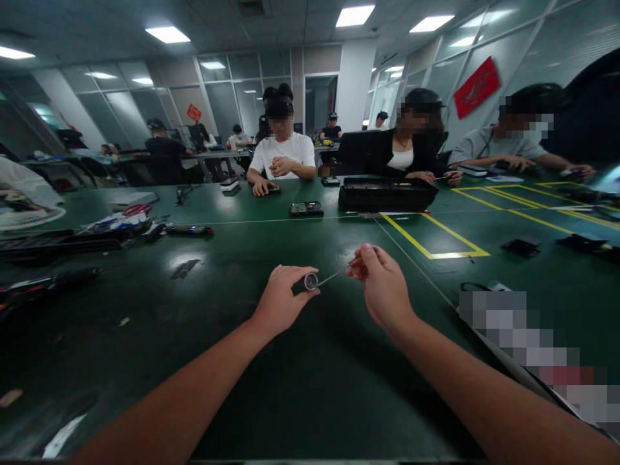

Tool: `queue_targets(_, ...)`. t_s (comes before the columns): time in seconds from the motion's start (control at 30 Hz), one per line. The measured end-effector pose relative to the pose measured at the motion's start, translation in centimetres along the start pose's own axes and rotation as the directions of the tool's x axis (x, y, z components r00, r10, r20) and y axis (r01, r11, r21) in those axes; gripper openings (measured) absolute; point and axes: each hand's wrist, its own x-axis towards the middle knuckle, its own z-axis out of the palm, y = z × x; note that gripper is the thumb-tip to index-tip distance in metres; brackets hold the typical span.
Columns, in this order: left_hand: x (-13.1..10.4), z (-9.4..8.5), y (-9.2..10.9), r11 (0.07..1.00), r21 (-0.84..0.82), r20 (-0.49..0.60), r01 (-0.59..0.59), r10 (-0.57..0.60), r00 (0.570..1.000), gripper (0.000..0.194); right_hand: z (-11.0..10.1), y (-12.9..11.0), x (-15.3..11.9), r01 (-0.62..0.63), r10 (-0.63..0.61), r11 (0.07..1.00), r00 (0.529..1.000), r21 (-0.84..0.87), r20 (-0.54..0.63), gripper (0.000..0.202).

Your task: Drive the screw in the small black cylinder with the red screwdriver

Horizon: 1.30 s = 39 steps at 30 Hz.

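Between the thumb and fingers of my left hand [285, 294] is a small round metallic part [310, 281], its circular face turned toward me. My right hand [380, 278] pinches a thin tool [334, 276] with a reddish handle and a slim metal shaft. The shaft slants down to the left, and its tip is at the right edge of the round part; whether it touches is too small to tell. Both hands are held above the green table [300, 387].
A green circuit board device [307, 208] and a black open box [387, 195] lie ahead. Tools, including a black pen-like one [188, 230], lie at left. Yellow tape [455, 256] marks the right side, near a blurred sheet [523, 349]. Several people sit across the table.
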Motion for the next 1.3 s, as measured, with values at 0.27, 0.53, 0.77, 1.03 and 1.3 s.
queue_targets(0.27, 0.0, 0.1, 0.1, 0.997, -0.012, 0.05, 0.074, -0.073, 0.996, 0.037, 0.2, -0.9, -0.9, 0.134, -0.125, 0.969, 0.991, -0.206, 0.058, 0.026)
queue_targets(0.53, 0.0, 0.0, 0.4, 0.996, -0.01, 0.047, 0.093, -0.092, 0.995, 0.036, 0.2, -0.8, -1.1, 0.223, -0.19, 0.938, 0.971, -0.264, 0.146, 0.024)
queue_targets(0.77, 0.0, 0.0, 0.5, 0.994, 0.001, 0.103, 0.111, -0.11, 0.989, 0.032, -0.1, -1.7, -1.3, 0.313, -0.241, 0.842, 0.947, -0.44, 0.214, 0.023)
queue_targets(1.03, -0.3, 0.3, 0.0, 0.991, -0.036, 0.115, 0.129, -0.124, 0.986, 0.038, -0.5, -1.6, -1.3, 0.39, -0.286, 0.795, 0.916, -0.464, 0.281, 0.017)
queue_targets(1.3, -0.2, 0.4, -0.2, 0.989, -0.071, 0.092, 0.131, -0.125, 0.988, 0.038, -0.4, -2.2, -1.6, 0.419, -0.307, 0.767, 0.905, -0.486, 0.296, 0.023)
